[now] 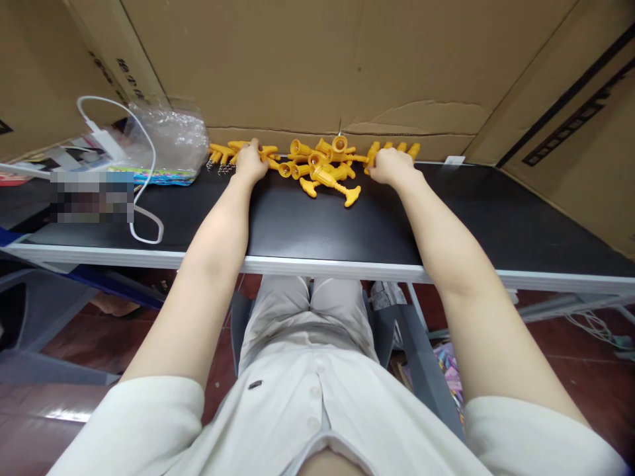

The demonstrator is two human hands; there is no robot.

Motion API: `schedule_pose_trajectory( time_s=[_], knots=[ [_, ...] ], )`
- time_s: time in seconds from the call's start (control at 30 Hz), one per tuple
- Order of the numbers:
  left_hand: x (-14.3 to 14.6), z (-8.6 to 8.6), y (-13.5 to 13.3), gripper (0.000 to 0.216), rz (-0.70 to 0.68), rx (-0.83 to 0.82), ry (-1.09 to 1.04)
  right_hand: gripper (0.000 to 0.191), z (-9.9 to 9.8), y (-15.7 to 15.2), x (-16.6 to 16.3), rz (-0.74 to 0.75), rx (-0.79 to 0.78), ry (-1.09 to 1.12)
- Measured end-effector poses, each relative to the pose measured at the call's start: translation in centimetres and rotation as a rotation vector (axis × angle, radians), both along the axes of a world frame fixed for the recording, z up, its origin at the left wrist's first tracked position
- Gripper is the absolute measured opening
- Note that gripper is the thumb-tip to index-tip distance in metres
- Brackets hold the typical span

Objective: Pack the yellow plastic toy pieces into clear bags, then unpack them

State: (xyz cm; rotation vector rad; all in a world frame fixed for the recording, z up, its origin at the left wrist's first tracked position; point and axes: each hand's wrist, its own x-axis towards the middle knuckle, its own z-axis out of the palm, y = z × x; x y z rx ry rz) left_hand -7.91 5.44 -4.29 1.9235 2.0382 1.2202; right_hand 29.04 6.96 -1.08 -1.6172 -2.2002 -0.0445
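Both my arms reach to the back of the black table. My left hand (251, 160) is closed on a yellow corkscrew handle in a cluster of corkscrews (224, 153), whose bare metal spirals point toward me. My right hand (391, 166) curls around a yellow plastic piece beside a row of yellow parts (403, 148); its fingertips are mostly hidden. Between my hands lies a heap of yellow bell-shaped sleeves (317, 158), several with open ends facing me. In front of the heap, an assembled yellow corkscrew (331, 182) lies on its side.
A clear plastic bag (171, 142) lies on a colourful packet (169, 176) at the left. Beside it, a white cable (153, 149) loops down over the tabletop. Cardboard walls (357, 66) close off the back and sides. A metal rail (332, 268) edges the table's front.
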Motion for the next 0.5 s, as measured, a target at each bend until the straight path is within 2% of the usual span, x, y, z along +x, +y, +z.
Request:
schedule_pose_trajectory(
  time_s=[0.1, 0.23, 0.3, 0.4, 0.5],
  knots=[
    [-0.4, 0.0, 0.5, 0.050, 0.068, -0.088, 0.028, 0.035, 0.2, -1.3, -2.1, 0.069, 0.029, -0.092],
    [-1.2, -0.8, 1.7, 0.073, 0.058, -0.138, 0.050, 0.037, -0.1, -3.2, -4.5, 0.335, 0.140, -0.185],
    [-1.4, -1.3, 2.2, 0.067, 0.022, -0.126, 0.052, 0.042, -0.4, -3.8, -5.2, 0.434, 0.169, -0.219],
    [-1.2, -1.7, 2.7, 0.046, -0.015, -0.129, 0.057, 0.047, -0.5, -4.0, -5.7, 0.532, 0.161, -0.230],
    [-0.8, -1.6, 2.6, 0.050, -0.003, -0.201, 0.103, 0.047, -0.4, -4.2, -5.9, 0.568, 0.138, -0.202]
  ],
)
